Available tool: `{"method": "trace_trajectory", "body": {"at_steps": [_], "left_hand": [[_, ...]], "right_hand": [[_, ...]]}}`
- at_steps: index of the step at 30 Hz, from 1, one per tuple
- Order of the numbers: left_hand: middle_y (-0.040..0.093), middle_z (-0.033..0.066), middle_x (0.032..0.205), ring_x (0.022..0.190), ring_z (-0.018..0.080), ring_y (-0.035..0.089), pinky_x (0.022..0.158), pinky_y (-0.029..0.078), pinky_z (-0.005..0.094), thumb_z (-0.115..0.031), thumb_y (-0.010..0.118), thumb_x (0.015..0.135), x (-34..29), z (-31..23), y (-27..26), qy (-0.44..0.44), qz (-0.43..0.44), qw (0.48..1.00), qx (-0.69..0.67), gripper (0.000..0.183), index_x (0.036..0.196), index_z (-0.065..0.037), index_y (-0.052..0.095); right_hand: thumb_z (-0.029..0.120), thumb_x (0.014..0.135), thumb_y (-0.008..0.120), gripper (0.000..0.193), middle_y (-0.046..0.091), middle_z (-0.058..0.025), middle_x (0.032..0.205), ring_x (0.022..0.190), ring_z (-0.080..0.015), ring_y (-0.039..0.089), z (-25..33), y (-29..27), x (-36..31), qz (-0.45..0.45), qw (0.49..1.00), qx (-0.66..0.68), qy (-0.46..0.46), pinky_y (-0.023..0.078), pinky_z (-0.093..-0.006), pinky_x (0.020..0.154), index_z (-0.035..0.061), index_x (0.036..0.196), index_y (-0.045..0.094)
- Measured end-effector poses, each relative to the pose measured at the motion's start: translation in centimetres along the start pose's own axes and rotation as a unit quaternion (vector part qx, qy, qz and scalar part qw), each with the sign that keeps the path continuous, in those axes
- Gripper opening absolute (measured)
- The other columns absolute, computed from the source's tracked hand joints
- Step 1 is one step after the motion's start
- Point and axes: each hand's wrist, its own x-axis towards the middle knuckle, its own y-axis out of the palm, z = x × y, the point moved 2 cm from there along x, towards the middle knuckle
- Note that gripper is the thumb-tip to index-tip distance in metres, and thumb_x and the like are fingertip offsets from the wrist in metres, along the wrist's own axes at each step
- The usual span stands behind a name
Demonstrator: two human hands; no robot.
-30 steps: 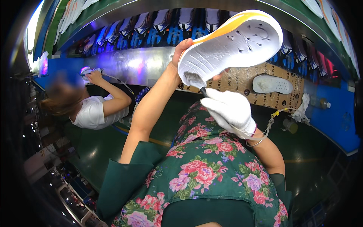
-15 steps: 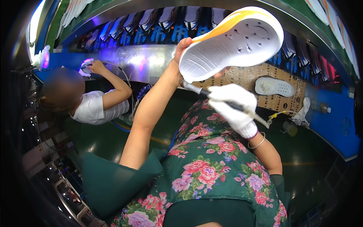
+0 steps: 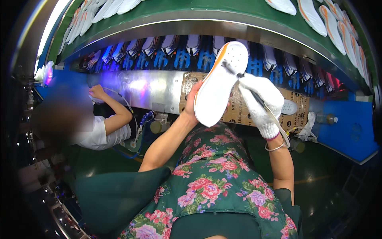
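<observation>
A white shoe sole (image 3: 213, 95) with an orange stripe along its edge is gripped around its left side by my bare left hand (image 3: 193, 104). Its hollow upper face, with small holes in the far end, is turned toward me. My right hand (image 3: 262, 97), in a white knitted glove, is closed on the dark handle of a brush (image 3: 231, 69). The bristles lie over the sole's far half and seem to touch it. From the handle, a pale tube runs down past the bangle on my right wrist.
Cardboard (image 3: 238, 113) covers the bench, with another sole (image 3: 289, 106) on it. Shoe uppers (image 3: 193, 44) line a rack behind; more soles (image 3: 310, 16) lie on the green shelf (image 3: 223, 16). At right are a bottle (image 3: 328, 118) and white cloth (image 3: 308, 127). A co-worker (image 3: 107, 127) sits left.
The sole has moved lower and away from my view, and stands more upright. My right hand has risen, bringing the brush from the sole's near end to its far half.
</observation>
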Motion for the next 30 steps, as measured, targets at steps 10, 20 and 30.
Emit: {"method": "trace_trajectory", "body": {"at_steps": [10,20,30], "left_hand": [[0.05,0.0313,0.133,0.114,0.0458,0.058,0.088,0.055,0.0569,-0.074,0.066,0.075,-1.6,-2.5,2.2,0.046,0.021,0.992,0.112,0.112,0.152,-0.002,0.027],[0.029,0.0337,0.147,0.128,0.0494,0.043,0.1,0.052,0.0521,-0.07,0.052,0.089,10.8,-10.7,13.0,0.093,0.211,0.973,0.024,0.098,0.154,-0.004,0.021],[0.02,0.0307,0.154,0.142,0.0422,0.031,0.117,0.034,0.0522,-0.056,0.038,0.102,19.9,-13.7,13.6,0.207,0.141,0.968,0.022,0.083,0.149,0.009,0.02]], "right_hand": [[0.003,0.076,0.078,0.021,0.073,-0.011,0.088,0.068,-0.0158,0.067,1.4,-2.0,-2.1,0.074,0.942,0.291,0.148,0.052,-0.0261,0.061,-0.0007,0.096,0.075],[-0.009,0.083,0.066,0.017,0.071,-0.017,0.09,0.062,-0.0149,0.061,-1.4,-2.2,-6.0,-0.144,0.78,0.487,0.365,0.048,-0.0235,0.053,-0.0068,0.099,0.068],[-0.003,0.083,0.073,0.02,0.069,-0.0086,0.079,0.062,-0.0119,0.062,-3.6,1.8,-8.9,-0.153,0.762,0.444,0.446,0.047,-0.0222,0.055,-0.0039,0.103,0.071]]}}
